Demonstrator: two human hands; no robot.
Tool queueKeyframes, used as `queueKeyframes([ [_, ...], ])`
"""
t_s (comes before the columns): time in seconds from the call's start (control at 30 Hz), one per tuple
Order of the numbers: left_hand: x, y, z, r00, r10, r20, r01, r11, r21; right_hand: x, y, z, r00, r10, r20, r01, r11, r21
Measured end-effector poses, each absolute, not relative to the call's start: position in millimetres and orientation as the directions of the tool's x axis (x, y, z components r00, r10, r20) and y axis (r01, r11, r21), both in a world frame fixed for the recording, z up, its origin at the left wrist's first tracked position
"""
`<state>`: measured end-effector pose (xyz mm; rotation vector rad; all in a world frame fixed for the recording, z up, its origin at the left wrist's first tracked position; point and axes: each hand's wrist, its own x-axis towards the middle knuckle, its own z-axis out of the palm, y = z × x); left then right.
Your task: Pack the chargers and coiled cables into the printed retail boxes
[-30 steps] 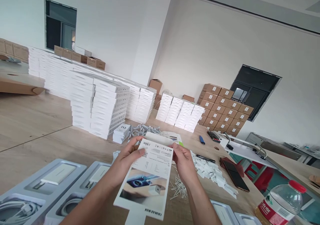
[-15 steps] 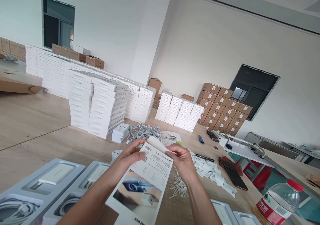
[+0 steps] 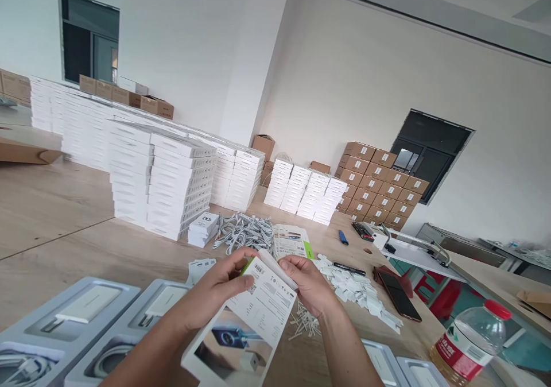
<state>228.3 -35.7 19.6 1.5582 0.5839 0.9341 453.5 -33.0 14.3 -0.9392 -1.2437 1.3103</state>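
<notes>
Between my hands is a white printed cardboard box point(image 3: 262, 309), tilted, with a barcode, small text and a photo of a phone and a charger on its face. My left hand point(image 3: 221, 281) is closed around its upper left edge, thumb on the printed face. At the top end, my right hand point(image 3: 307, 281) pinches the box's white flap point(image 3: 275, 265). The inside of the box is hidden. Left of my forearm lie grey-white trays point(image 3: 81, 312), each holding a white charger point(image 3: 88, 304) and a coiled white cable point(image 3: 26, 370).
Stacks of white boxes point(image 3: 163, 180) stand behind, beside a heap of grey cables point(image 3: 245, 232). White paper slips point(image 3: 353, 286), a black pen point(image 3: 349, 268), a phone point(image 3: 400, 296) and a red-capped bottle point(image 3: 471, 341) lie to the right. Brown cartons point(image 3: 379, 186) are piled farther back.
The box has turned slightly, so a green strip now shows at its upper left edge. My right hand has shifted along the flap. The whole view has moved a little.
</notes>
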Motion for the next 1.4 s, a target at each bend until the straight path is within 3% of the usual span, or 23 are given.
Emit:
queueKeyframes([
  [0.5,232,-35,16,0.572,0.792,0.214,-0.066,-0.216,0.974,456,-36,21,-0.141,0.937,0.319,0.128,0.336,-0.933],
  [0.77,229,-29,7,0.540,0.819,0.194,-0.098,-0.168,0.981,459,-39,21,-0.212,0.899,0.383,0.071,0.405,-0.912],
  [1.07,232,-35,19,0.556,0.799,0.228,-0.258,-0.094,0.962,462,-41,22,-0.275,0.889,0.367,-0.027,0.374,-0.927],
  [1.27,234,-29,17,0.436,0.860,0.265,-0.347,-0.112,0.931,466,-43,19,-0.336,0.935,0.117,-0.143,0.072,-0.987],
  [1.4,236,-28,15,0.384,0.884,0.268,-0.357,-0.125,0.925,464,-45,20,-0.329,0.940,0.094,-0.180,0.035,-0.983],
])
